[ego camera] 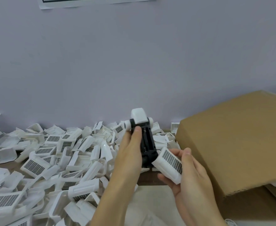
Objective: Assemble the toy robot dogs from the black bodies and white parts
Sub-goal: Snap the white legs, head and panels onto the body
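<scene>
A brown table (147,177) carries a heap of white parts (55,160), a cardboard box (241,141) at right, and pale sheeting (150,203) in front.

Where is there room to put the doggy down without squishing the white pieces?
The best bare patch is the pale sheet just below both hands, between the pile of white parts and the cardboard box. A thin strip of brown table shows above it. The box's flat top is also free. Everything left of the left hand is crowded.
</scene>
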Demonstrator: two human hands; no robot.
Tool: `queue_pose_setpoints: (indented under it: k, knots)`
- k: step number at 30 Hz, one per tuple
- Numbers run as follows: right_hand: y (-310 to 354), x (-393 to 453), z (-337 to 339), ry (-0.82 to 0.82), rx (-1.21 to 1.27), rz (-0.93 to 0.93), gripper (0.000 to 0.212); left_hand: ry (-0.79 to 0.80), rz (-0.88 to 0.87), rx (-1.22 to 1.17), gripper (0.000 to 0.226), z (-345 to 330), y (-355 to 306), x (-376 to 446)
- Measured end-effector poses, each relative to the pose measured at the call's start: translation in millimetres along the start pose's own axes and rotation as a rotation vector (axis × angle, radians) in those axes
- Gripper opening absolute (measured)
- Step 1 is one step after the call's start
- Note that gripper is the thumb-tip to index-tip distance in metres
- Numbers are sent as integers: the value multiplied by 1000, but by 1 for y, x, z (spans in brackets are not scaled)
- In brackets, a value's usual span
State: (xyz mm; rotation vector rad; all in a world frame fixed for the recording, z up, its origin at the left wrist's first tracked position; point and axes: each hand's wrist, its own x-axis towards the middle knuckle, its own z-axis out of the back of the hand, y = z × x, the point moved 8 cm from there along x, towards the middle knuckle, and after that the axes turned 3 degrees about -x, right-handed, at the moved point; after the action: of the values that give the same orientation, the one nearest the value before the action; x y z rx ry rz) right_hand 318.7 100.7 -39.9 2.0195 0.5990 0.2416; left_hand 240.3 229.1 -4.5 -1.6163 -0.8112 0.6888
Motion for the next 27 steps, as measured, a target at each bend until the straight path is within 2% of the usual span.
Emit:
queue_pose_setpoints:
  k: [2,5,7,14,20,24,27]
  knots:
    - [7,-2,-5,91,23,30,33,82,12,82,20,-12,5,-4]
    - [13,-1,2,92,-273,138,40,149,45,92,25,-23,9,-8]
    - [18,-3,3,67,-463,230,34,131,53,93,29,-23,10,-8]
    - [34,-12,-2,-3,-780,504,16,60,47,40,28,-15,12,-5]
    - [40,-14,1,-74,-832,608,10,133,9,91,34,-17,8,-5]
    - [47,-17,3,-118,-670,606,30,220,-4,119,32,-24,9,-9]
    - [44,-13,8,-145,-569,553,28,361,-2,142,38,-37,7,-17]
